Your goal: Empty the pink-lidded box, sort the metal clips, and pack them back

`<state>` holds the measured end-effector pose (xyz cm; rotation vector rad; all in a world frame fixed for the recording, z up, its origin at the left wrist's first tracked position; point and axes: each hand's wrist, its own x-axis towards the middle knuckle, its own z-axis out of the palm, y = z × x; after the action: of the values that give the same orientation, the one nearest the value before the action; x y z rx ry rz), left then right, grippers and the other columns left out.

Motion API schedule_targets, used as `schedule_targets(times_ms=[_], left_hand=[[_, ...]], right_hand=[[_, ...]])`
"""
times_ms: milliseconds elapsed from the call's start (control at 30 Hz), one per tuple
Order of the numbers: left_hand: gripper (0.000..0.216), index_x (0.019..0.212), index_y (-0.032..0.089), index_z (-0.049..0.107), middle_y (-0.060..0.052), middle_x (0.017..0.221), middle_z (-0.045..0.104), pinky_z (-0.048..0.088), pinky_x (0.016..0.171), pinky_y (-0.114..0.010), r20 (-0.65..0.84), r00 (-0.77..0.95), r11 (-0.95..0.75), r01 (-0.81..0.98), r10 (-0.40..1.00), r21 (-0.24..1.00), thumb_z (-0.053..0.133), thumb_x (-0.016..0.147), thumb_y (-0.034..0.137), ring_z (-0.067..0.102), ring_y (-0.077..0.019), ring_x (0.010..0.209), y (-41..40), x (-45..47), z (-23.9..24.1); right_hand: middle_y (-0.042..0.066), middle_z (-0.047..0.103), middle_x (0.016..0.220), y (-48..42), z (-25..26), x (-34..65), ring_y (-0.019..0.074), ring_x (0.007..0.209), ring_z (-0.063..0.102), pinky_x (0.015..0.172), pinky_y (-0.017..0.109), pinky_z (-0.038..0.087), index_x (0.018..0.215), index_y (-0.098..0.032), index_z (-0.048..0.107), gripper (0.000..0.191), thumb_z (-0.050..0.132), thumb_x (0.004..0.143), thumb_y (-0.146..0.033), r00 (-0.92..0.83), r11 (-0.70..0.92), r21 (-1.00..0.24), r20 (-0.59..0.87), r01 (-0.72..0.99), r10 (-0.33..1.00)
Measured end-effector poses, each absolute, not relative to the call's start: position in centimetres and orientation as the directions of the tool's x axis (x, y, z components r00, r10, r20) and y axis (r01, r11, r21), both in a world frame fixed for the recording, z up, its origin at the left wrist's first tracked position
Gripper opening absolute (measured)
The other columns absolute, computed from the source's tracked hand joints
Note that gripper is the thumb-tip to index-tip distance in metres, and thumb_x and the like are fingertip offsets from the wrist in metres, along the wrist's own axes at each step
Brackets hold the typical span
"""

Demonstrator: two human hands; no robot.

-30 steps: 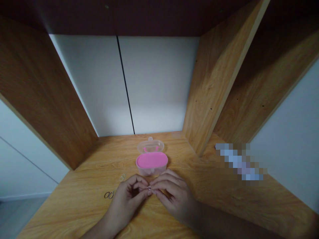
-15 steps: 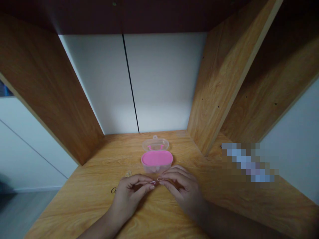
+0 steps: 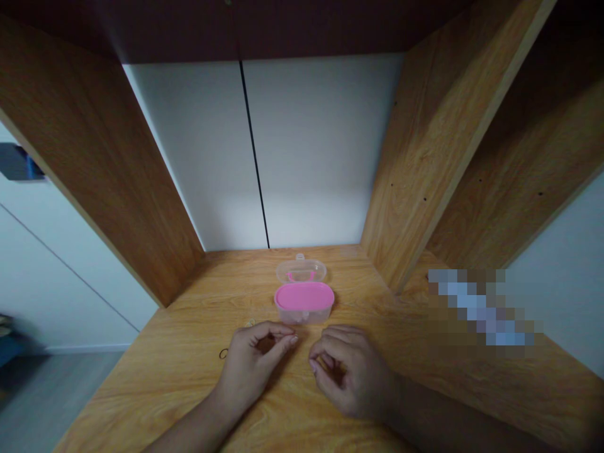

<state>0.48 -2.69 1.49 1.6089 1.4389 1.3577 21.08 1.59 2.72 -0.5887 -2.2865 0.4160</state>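
My left hand [image 3: 257, 358] is closed in a pinch, thumb against forefinger, in front of the box; what it holds, if anything, is too small to make out. Beside it, with a gap between the two, my right hand [image 3: 352, 371] has its thumb and forefinger pressed together, and their contents are hidden. Just beyond both hands stands a clear plastic box [image 3: 314, 316] with a pink inner tray [image 3: 304, 296]. Its clear lid [image 3: 302, 270] is swung back behind it. Left of my left hand lie a dark hair tie [image 3: 223, 353] and pale small rings [image 3: 251, 323], partly hidden.
The wooden desktop [image 3: 212, 289] is bounded by a wooden panel [image 3: 108, 170] on the left and an upright board [image 3: 425, 170] on the right. White panels [image 3: 306, 157] close the back. A blurred-out object [image 3: 476, 308] lies at the right.
The two pale loops that showed between my fingertips no longer show clearly. My right hand has drawn away to the right, its fingers curled more. The whole view has shifted slightly.
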Motion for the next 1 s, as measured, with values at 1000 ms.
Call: schedule_targets(times_ms=[1000], left_hand=[[0.009,0.095,0.024,0.078,-0.003,0.089,0.079,0.059,0.076,-0.027,0.518,-0.007,-0.422,0.572,0.855,0.703,0.071,0.088,0.026,0.074,-0.0173,0.079,-2.7,0.2,1.8]], right_hand=[[0.006,0.064,0.094,0.9,2.6,20.7,0.0241,0.089,0.059,0.08,0.038,0.048,0.094,-0.019,0.059,0.009,0.057,0.088,-0.013,-0.631,0.693,-0.383,0.294,0.611,0.718]])
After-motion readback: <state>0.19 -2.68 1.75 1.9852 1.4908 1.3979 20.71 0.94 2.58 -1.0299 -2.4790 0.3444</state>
